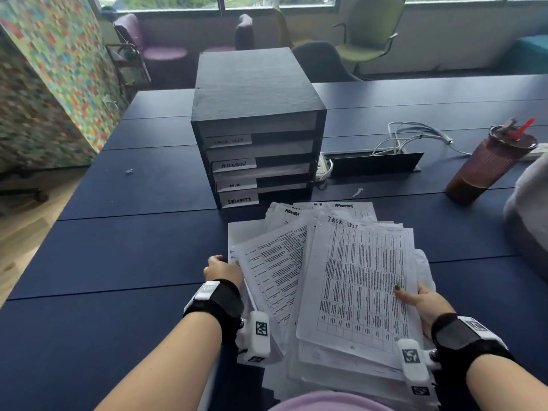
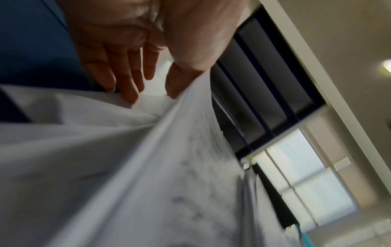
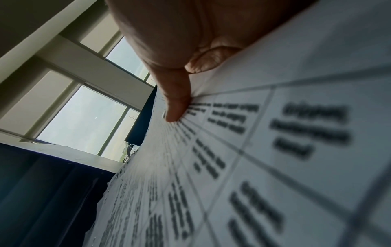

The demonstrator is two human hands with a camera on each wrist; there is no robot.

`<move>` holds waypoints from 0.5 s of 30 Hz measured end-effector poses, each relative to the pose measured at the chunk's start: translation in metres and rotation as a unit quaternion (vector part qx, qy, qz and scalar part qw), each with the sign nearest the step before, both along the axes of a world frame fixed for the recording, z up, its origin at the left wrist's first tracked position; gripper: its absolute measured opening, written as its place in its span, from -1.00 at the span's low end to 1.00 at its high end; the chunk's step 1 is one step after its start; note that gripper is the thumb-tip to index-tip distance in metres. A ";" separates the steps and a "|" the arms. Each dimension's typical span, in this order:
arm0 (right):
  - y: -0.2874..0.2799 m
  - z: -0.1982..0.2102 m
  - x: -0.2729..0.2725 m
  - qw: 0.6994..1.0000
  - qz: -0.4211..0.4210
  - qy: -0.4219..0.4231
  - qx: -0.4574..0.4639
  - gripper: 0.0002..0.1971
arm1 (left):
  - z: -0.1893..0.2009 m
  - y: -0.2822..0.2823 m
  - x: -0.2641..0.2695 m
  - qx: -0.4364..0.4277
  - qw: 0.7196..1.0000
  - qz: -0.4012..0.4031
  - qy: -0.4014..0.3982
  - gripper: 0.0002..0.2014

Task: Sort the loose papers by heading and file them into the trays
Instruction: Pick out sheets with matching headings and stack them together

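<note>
A messy stack of printed papers (image 1: 332, 286) lies on the dark blue table in front of me, its top sheet (image 1: 358, 280) headed "TASK LIST". My left hand (image 1: 221, 269) grips the stack's left edge; in the left wrist view its fingers (image 2: 127, 80) go under the sheets (image 2: 148, 167) and the thumb lies on top. My right hand (image 1: 421, 301) pinches the top sheet at its right edge, thumb (image 3: 175, 100) pressed on the printed table (image 3: 253, 150). Behind the papers stands a black tray unit (image 1: 255, 126) with slots labelled TASK LIST, ADMIN, H.R and SECURITY.
A brown tumbler (image 1: 489, 164) with a red straw stands at the right. White cables (image 1: 415, 137) and a cable slot (image 1: 373, 161) lie behind the papers on the right. Chairs (image 1: 367, 34) stand beyond the table (image 1: 133, 232). A grey object (image 1: 530, 209) sits at the right edge.
</note>
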State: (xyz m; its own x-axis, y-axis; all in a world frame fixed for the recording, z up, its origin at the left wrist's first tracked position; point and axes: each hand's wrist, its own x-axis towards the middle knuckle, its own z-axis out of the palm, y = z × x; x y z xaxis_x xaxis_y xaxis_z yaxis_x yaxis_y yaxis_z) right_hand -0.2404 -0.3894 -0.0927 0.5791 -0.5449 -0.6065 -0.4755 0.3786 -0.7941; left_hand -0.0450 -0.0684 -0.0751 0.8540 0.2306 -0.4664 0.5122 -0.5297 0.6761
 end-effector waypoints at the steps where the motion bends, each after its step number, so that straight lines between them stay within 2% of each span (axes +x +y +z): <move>1: -0.001 -0.001 0.000 1.000 0.002 0.002 0.001 -0.59 | 0.002 0.001 0.003 0.001 1.000 -0.009 0.016 -0.68; 3: -0.003 -0.003 0.000 1.000 0.001 0.009 0.002 -0.64 | 0.007 0.005 0.007 -0.001 0.999 -0.042 0.028 -0.80; 7: -0.002 -0.002 0.000 1.000 -0.004 0.015 -0.005 -0.53 | 0.014 0.009 0.008 -0.050 0.996 -0.067 -0.007 -0.81; 10: -0.001 0.000 0.000 1.000 -0.004 0.013 -0.004 -0.57 | 0.029 0.006 0.005 0.007 0.991 -0.098 -0.090 -0.81; 12: -0.002 0.000 0.000 1.000 -0.002 0.014 -0.005 -0.59 | 0.044 0.007 0.008 0.003 0.984 -0.075 -0.161 -0.81; 15: 0.003 0.005 -0.001 1.000 -0.004 0.003 -0.002 -0.50 | 0.072 0.015 0.018 -0.023 0.963 -0.062 -0.262 -0.88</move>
